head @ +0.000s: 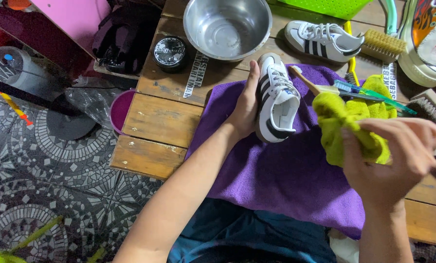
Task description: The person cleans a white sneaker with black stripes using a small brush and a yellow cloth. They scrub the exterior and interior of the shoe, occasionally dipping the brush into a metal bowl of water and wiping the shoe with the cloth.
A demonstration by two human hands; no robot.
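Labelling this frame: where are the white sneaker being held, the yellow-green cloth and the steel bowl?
white sneaker (276, 100), head view, laces and tongue.
yellow-green cloth (337, 122), head view, bunched upper fold.
steel bowl (226, 29), head view, inner bottom.

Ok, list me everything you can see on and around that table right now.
White sneaker: 1, black stripes, on the purple towel, under the left hand.
Second sneaker: 1, white, black stripes, behind the towel.
Purple towel: 1, spread over the wooden table.
Green cloth: 1, yellow-green, in the right hand.
Steel bowl: 1, silver, table's far edge.
Black tin: 1, left of the bowl.
Bristle brush: 1, tan, far right.
Toothbrushes: 2, blue and green, by the cloth.
Left hand: steadies the sneaker.
Right hand: grips the cloth.
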